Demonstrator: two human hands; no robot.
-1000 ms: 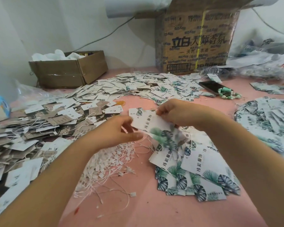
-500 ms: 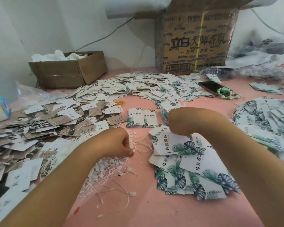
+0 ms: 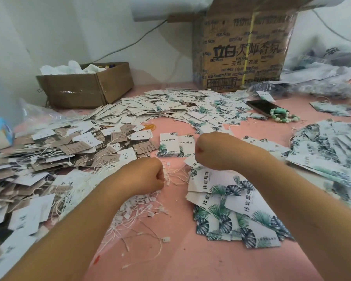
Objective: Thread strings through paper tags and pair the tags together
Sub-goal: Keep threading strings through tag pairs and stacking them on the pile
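Observation:
My left hand (image 3: 144, 175) is curled into a fist at the top of a heap of white strings (image 3: 142, 207), its fingertips pinched on a string. My right hand (image 3: 213, 151) is also curled, knuckles down on the upper edge of a stack of leaf-print paper tags (image 3: 231, 201), with a tag corner showing under the fingers. The fingertips of both hands are hidden. Two leaf-print tags (image 3: 176, 145) lie flat side by side just beyond my hands.
Strung brown and white tags (image 3: 49, 151) are heaped at left, more tags (image 3: 170, 110) at the back and a leaf-tag heap (image 3: 328, 155) at right. Behind stand a small cardboard box (image 3: 85, 88) and a large printed carton (image 3: 241, 57). A phone (image 3: 261, 106) and green beads (image 3: 284, 117) lie back right.
A second ago both hands held a leaf-print tag up between them. They have since dropped to the table, the left onto the strings and the right onto the tag stack.

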